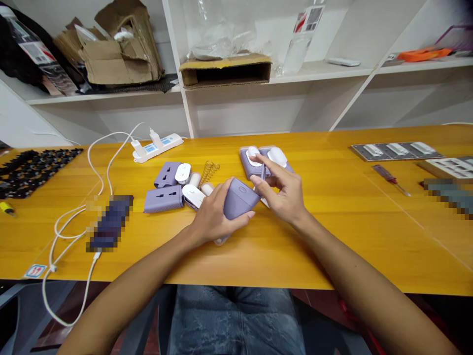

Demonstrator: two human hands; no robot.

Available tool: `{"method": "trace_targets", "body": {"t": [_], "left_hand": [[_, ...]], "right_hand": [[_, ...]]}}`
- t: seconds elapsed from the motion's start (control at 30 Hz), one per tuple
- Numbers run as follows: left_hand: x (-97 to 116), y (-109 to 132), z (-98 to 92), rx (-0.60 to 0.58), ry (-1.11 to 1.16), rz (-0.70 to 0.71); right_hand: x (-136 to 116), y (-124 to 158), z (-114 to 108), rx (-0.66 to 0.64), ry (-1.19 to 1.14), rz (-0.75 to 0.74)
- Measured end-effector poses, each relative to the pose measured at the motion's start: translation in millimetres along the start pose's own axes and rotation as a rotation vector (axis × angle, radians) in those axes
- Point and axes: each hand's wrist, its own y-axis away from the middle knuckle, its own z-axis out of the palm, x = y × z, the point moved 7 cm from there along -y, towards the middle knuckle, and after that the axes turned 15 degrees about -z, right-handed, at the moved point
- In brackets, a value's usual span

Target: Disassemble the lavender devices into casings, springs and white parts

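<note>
My left hand [213,215] is wrapped round a lilac plastic housing [240,198], holding it just above the orange table [332,236]. My right hand [283,190] is closed beside it, pinching a thin lilac tool or rod [262,171] that stands upright at the housing's far side. Behind the hands lie two lilac parts with white caps [264,158]. To the left sit lilac socket shells [165,190], white plug pieces [188,182] and a metal spring [209,170].
A white power strip [157,147] with white cables [74,222] lies at the back left, near a black parts mat [33,165]. A red screwdriver [390,180] and a tray of white parts [397,150] sit at the right. Shelves hold cardboard boxes [225,69].
</note>
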Motion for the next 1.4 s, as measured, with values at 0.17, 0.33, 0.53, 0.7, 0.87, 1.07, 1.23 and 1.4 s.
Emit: {"method": "trace_targets", "body": {"t": [0.17, 0.33, 0.53, 0.7, 0.87, 1.07, 1.23, 1.4], "left_hand": [[4.2, -0.7, 2.9, -0.067, 0.031, 0.029], [2.7, -3.0, 1.8, -0.061, 0.04, 0.035], [0.8, -3.8, 2.7, -0.061, 0.034, 0.008], [2.5, -4.4, 1.7, -0.066, 0.051, -0.008], [3.6, -4.3, 2.8, -0.091, 0.07, -0.015], [3.8, -4.2, 4.4, -0.112, 0.074, -0.027], [4.2, -4.4, 4.4, -0.12, 0.086, -0.033], [4.5, -4.1, 4.6, -0.131, 0.084, -0.037]], "right_hand": [[-1.9, 7.8, 30.4, -0.332, -0.171, 0.065], [-1.5, 10.3, 32.9, -0.314, -0.135, 0.14], [3.0, 8.4, 30.8, -0.244, -0.084, 0.184], [13.7, 9.1, 32.2, -0.21, -0.273, 0.303], [18.4, 8.7, 33.4, -0.186, -0.412, 0.356], [24.3, 11.1, 35.2, -0.166, -0.464, 0.431], [26.0, 11.3, 34.9, -0.173, -0.437, 0.451], [25.3, 10.4, 33.6, -0.181, -0.411, 0.42]]}}
